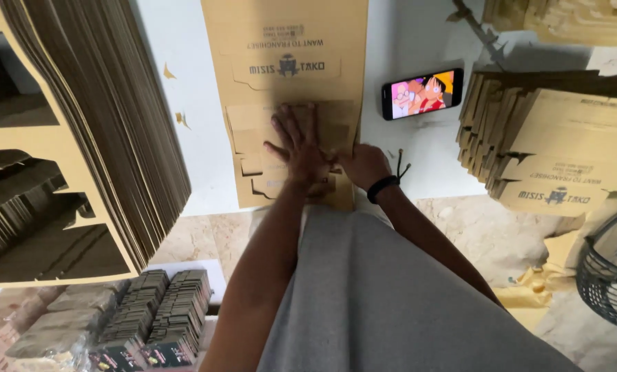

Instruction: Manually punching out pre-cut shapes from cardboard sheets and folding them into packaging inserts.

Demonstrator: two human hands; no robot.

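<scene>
A flat brown cardboard box blank (288, 48) lies on the white table (419, 158) in front of me. Its near end is folded over into flaps. My left hand (298, 141) presses flat on those folded flaps with fingers spread. My right hand (363, 164), with a black band at the wrist, sits just right of it at the blank's near right edge, fingers curled against the cardboard. Whether it grips a flap is hidden.
A tall stack of flat cardboard blanks (95, 138) stands at my left. A pile of folded boxes (549, 151) lies at the right. A phone (422, 93) showing a cartoon rests on the table. A black wire basket (611, 275) and bundled stacks (150, 317) sit on the floor.
</scene>
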